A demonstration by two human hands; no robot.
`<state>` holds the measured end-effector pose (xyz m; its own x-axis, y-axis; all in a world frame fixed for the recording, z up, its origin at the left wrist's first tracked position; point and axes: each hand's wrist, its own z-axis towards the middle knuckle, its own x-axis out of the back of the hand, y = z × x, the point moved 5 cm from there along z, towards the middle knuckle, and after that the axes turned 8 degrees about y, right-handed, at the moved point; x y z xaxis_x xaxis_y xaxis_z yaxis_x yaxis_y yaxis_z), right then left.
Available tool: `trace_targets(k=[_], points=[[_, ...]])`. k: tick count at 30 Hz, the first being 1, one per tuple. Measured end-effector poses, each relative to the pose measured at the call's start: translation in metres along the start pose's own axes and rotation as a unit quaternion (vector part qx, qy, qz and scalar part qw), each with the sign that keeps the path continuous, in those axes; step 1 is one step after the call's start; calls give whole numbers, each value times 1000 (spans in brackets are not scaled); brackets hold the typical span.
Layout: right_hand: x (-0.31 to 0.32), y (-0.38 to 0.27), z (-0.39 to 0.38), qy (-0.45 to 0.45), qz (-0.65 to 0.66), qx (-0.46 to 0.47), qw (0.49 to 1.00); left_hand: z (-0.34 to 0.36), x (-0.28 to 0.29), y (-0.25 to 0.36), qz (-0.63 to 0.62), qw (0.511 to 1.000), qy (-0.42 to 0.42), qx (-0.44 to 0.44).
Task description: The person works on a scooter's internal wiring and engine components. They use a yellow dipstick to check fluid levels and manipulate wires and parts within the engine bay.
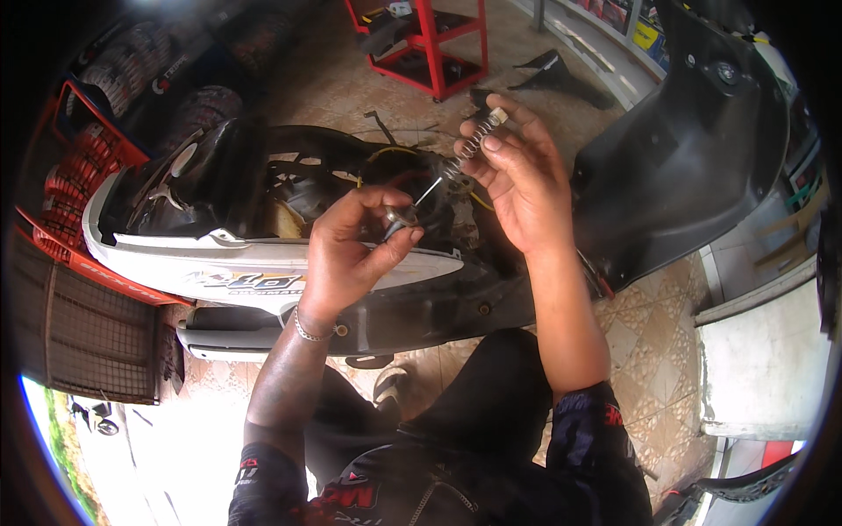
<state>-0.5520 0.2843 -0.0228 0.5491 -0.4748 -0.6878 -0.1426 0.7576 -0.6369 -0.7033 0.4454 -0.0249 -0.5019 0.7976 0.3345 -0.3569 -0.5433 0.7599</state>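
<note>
Spring and needle parts sit between the two hands, above the open body of a scooter [263, 263] that lies across the middle of the view. At the far left, a red rack [79, 175] holds tyres, and a dark wire mesh panel [88, 333] stands below it. The scooter's white side panel [237, 254] runs beneath the left hand [351, 254], which wears a thin metal bracelet [307, 331] at the wrist. The fingers of that hand are closed around a small dark metal piece [396, 219], pinched between thumb and forefinger. A thin metal needle [428, 191] runs from that piece up and to the right, into a coil spring [469, 145]. The right hand [517, 175] grips the spring, its fingers closed on the upper end, where a pale cap [497, 117] shows at the tip. Behind the hands, wires and dark engine parts fill the scooter's open bay. Further back, a red tool cart [430, 44] stands on the tiled floor [658, 351]. To the right, the scooter's raised black seat [684, 149] tilts upward.
</note>
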Motion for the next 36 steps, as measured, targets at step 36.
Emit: trace_targets(k=[36], points=[[-22,12,-31,-80,-218,-43,972,-3,-1,0,23,1000,-3,5]])
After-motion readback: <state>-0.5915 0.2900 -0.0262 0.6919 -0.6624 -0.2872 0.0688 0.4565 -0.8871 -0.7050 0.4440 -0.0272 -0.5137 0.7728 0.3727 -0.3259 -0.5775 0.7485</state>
